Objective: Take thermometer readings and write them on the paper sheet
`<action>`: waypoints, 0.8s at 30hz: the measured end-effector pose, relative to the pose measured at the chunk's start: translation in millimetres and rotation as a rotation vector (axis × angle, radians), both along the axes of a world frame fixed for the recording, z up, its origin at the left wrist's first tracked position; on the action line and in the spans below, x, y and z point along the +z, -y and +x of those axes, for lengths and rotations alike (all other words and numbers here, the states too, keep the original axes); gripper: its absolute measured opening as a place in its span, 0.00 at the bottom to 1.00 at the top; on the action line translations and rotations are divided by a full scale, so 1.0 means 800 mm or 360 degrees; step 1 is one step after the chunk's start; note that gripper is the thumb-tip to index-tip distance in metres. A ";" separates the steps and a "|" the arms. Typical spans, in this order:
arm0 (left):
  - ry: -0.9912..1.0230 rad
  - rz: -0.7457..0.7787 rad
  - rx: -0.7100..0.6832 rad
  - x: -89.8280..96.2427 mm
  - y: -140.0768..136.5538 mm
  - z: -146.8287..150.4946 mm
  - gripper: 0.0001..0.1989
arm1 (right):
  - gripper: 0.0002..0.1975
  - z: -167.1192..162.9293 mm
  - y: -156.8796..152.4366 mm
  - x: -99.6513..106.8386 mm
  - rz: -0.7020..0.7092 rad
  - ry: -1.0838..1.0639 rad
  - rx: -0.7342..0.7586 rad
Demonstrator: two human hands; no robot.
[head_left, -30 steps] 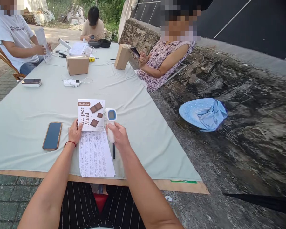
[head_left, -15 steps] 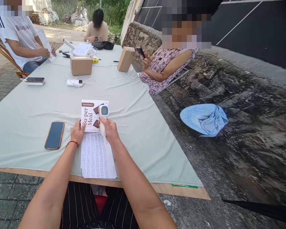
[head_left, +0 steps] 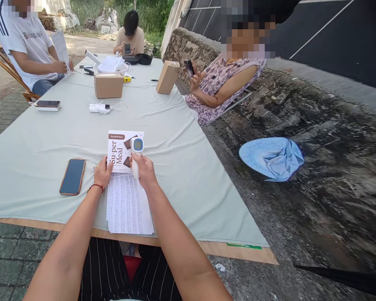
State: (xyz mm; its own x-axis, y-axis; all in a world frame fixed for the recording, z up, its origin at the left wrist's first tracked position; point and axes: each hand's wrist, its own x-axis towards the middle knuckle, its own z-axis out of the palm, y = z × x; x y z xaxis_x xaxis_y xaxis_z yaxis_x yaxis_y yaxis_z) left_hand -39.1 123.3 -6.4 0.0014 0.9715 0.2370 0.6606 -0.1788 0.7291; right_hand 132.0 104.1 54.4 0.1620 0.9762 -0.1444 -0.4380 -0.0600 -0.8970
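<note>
A white forehead thermometer (head_left: 135, 168) with a blue-rimmed display stands in my right hand (head_left: 146, 169), whose fingers are wrapped round its handle. Behind it is a white and brown "Su-per Meal" box (head_left: 118, 148), its front facing me. My left hand (head_left: 102, 172) grips the box at its lower left edge, thumb on the front. Part of the box front is hidden by the thermometer. Printed paper sheets (head_left: 128, 209) lie below both hands at the table edge. To the left lies a phone (head_left: 72, 177) in an orange-brown case.
Farther along the cloth-covered table (head_left: 188, 188) are a white device with a cable (head_left: 99, 108), a stacked phone (head_left: 48, 104), and two cardboard boxes, one left (head_left: 108, 86) and one right (head_left: 167, 77). Three people sit around the table. A blue hat-like item (head_left: 271, 159) is at the right.
The camera view has shifted slightly. My hands, the thermometer and the box keep nearly the same pose. The far person's handheld device is raised a little.
</note>
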 end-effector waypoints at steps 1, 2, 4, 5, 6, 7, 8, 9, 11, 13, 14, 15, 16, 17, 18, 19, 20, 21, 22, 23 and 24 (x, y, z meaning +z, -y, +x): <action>0.0008 -0.0002 -0.0004 0.000 0.000 0.000 0.25 | 0.19 0.000 0.000 0.001 -0.0011 -0.0011 0.0009; 0.0018 -0.0002 -0.0007 0.001 0.000 0.000 0.25 | 0.19 0.000 -0.001 0.002 -0.0023 -0.0023 0.0022; 0.0038 0.0000 -0.0011 0.002 0.000 0.000 0.26 | 0.20 0.001 0.001 0.006 -0.0030 -0.0064 0.0052; 0.0045 -0.0001 -0.0010 0.002 0.001 -0.001 0.26 | 0.20 0.002 0.003 0.009 -0.0020 -0.0088 0.0067; 0.0047 -0.0004 -0.0006 0.002 0.001 -0.001 0.26 | 0.21 0.004 0.006 0.012 -0.0002 -0.0110 0.0080; 0.0047 -0.0007 -0.0001 0.003 0.000 -0.001 0.26 | 0.21 0.006 0.011 0.015 0.0016 -0.0124 0.0090; 0.0046 -0.0010 0.0002 0.003 0.000 -0.002 0.26 | 0.21 0.008 0.017 0.018 0.0032 -0.0129 0.0097; 0.0046 -0.0013 0.0004 0.004 0.000 -0.002 0.26 | 0.21 0.011 0.025 0.021 0.0041 -0.0128 0.0101; 0.0052 -0.0025 0.0006 0.005 0.000 -0.003 0.27 | 0.20 0.018 0.047 0.027 0.0034 -0.0114 0.0090; 0.0058 -0.0034 0.0006 0.008 -0.001 -0.004 0.27 | 0.20 0.026 0.072 0.029 0.0004 -0.0091 0.0054; 0.0061 -0.0036 0.0009 0.009 -0.002 -0.005 0.27 | 0.20 0.030 0.086 0.029 -0.0014 -0.0073 0.0030; 0.0062 -0.0036 0.0013 0.010 -0.002 -0.005 0.28 | 0.20 0.035 0.100 0.028 -0.0032 -0.0046 0.0004; 0.0062 -0.0035 0.0015 0.011 -0.003 -0.005 0.28 | 0.20 0.039 0.113 0.026 -0.0048 -0.0014 -0.0020; 0.0061 -0.0034 0.0015 0.012 -0.003 -0.006 0.29 | 0.19 0.044 0.125 0.024 -0.0062 0.0014 -0.0045; 0.0062 -0.0030 0.0013 0.012 -0.004 -0.007 0.29 | 0.19 0.048 0.137 0.021 -0.0073 0.0038 -0.0068; 0.0066 -0.0020 0.0009 0.013 -0.005 -0.008 0.29 | 0.19 0.052 0.147 0.017 -0.0082 0.0055 -0.0096; 0.0077 -0.0004 0.0003 0.012 -0.006 -0.009 0.30 | 0.18 0.056 0.156 0.015 -0.0090 0.0068 -0.0122; 0.0092 0.0017 0.0000 0.011 -0.008 -0.010 0.30 | 0.18 0.060 0.164 0.012 -0.0097 0.0078 -0.0146; 0.0108 0.0036 -0.0003 0.010 -0.009 -0.012 0.31 | 0.18 0.063 0.171 0.011 -0.0103 0.0090 -0.0167; 0.0123 0.0053 -0.0003 0.009 -0.011 -0.013 0.31 | 0.17 0.065 0.178 0.010 -0.0106 0.0105 -0.0185; 0.0135 0.0067 0.0000 0.007 -0.013 -0.015 0.32 | 0.16 0.067 0.183 0.010 -0.0108 0.0121 -0.0197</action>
